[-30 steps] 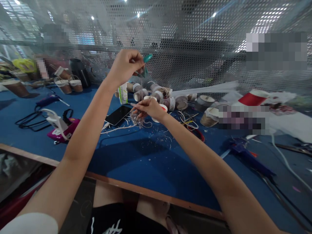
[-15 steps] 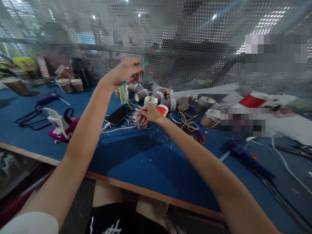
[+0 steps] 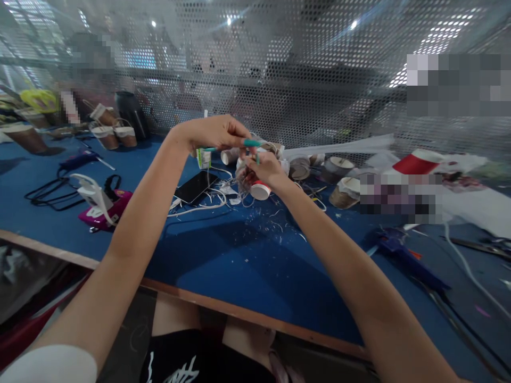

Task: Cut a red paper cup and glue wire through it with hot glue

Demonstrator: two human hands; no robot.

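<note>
My left hand [image 3: 225, 133] is raised over the table, its fingers closed on a teal object [image 3: 252, 143] whose full shape is hidden. Just to its right and slightly lower, my right hand [image 3: 266, 167] pinches a clump of thin pale strands [image 3: 242, 175], which hangs below the fingertips. The two hands' fingertips are close together by the teal object. A red and white paper cup [image 3: 260, 190] lies on its side under my right hand. Left of the clump rests a black phone [image 3: 196, 187], with a green and white carton [image 3: 204, 158] behind it.
Wrapped cups [image 3: 345, 192] stand and lie along the perforated metal panel [image 3: 299, 69]. Blue glue guns [image 3: 411, 258] with cords lie at right and far left. A purple power block [image 3: 106, 211] with a white plug is at left. Strand scraps litter the blue tabletop [image 3: 239, 287].
My left hand has come down and right with the teal object. My right hand has moved up and right, lifting the clump towards it. The red and white cup now lies lower.
</note>
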